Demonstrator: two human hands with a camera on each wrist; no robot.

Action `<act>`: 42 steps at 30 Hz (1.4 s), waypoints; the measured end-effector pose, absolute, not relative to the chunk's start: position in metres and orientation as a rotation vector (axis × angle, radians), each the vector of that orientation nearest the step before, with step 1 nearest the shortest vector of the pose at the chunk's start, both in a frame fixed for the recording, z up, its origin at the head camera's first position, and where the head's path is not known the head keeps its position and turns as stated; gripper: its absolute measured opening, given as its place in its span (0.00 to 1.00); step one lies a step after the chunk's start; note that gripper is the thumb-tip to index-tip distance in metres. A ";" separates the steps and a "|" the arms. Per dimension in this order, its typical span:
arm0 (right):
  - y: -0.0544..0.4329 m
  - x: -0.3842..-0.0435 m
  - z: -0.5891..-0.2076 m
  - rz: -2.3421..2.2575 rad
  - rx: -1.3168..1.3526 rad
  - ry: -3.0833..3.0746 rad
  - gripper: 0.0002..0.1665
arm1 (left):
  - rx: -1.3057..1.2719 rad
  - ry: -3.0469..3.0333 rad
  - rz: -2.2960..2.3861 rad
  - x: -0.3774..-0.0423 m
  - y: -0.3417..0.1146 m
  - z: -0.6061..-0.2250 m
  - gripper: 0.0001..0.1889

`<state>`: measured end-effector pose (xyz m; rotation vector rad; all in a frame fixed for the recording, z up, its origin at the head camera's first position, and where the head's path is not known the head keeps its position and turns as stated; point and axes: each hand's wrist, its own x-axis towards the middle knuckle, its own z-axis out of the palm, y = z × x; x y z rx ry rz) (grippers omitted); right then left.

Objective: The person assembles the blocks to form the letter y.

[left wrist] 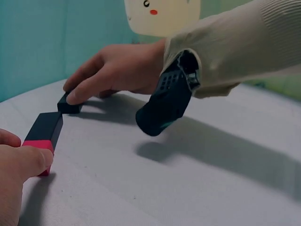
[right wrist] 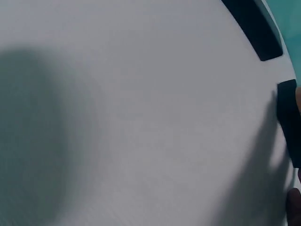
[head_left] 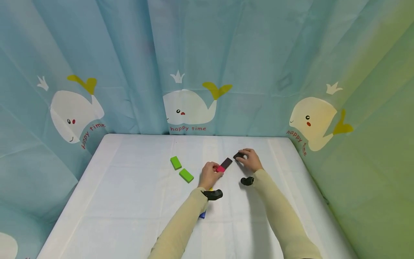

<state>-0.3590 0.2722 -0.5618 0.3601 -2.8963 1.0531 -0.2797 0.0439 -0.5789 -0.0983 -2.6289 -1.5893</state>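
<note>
My left hand (head_left: 209, 176) pinches a pink block (head_left: 220, 169) between thumb and fingers. A black block (head_left: 228, 162) sits end to end with the pink one, in a slanting line on the table. To the right, my right hand (head_left: 251, 160) grips a second black block (head_left: 237, 156) at the table surface. In the left wrist view this black block (left wrist: 69, 108) lies just beyond the far end of the first black block (left wrist: 45, 123). The right wrist view catches the gripped black block (right wrist: 288, 117) at its right edge, with fingertips beside it.
Two green blocks (head_left: 176, 163) lie left of my left hand. A blue block (head_left: 202, 215) and a bit of yellow (head_left: 211, 189) show partly hidden by the left forearm. The white-covered table (head_left: 129, 201) ends at a whale-print curtain (head_left: 136, 72).
</note>
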 end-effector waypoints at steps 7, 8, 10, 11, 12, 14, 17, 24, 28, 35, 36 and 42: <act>0.268 -0.358 -0.565 1.079 0.338 -2.880 0.31 | -0.105 -2.631 -1.602 -0.279 0.043 -0.576 0.14; 0.267 -0.358 -0.565 1.090 0.337 -2.881 0.31 | -0.106 -2.631 -1.604 -0.278 0.043 -0.576 0.15; 0.266 -0.358 -0.565 1.115 0.327 -2.887 0.31 | -0.106 -2.637 -1.604 -0.278 0.043 -0.575 0.15; 0.265 -0.358 -0.565 1.125 0.321 -2.891 0.31 | -0.105 -2.641 -1.601 -0.278 0.042 -0.575 0.15; 0.265 -0.358 -0.565 1.138 0.312 -2.893 0.31 | -0.106 -2.643 -1.598 -0.278 0.042 -0.575 0.15; 0.263 -0.359 -0.565 1.147 0.317 -2.888 0.31 | -0.108 -2.637 -1.596 -0.278 0.042 -0.575 0.15; 0.262 -0.360 -0.567 1.152 0.324 -2.880 0.31 | -0.110 -2.628 -1.590 -0.278 0.043 -0.575 0.14; 0.259 -0.359 -0.570 1.180 0.313 -2.875 0.32 | -0.093 -2.618 -1.608 -0.279 0.045 -0.577 0.14; 0.256 -0.358 -0.568 1.222 0.281 -2.883 0.32 | -0.084 -2.628 -1.602 -0.279 0.045 -0.577 0.14; 0.252 -0.358 -0.565 1.229 0.252 -2.911 0.32 | -0.093 -2.629 -1.595 -0.277 0.045 -0.574 0.14; 0.252 -0.357 -0.565 1.228 0.246 -2.915 0.32 | -0.095 -2.630 -1.595 -0.277 0.045 -0.574 0.14; 0.249 -0.355 -0.563 1.199 0.245 -2.923 0.32 | -0.106 -2.633 -1.598 -0.275 0.044 -0.573 0.15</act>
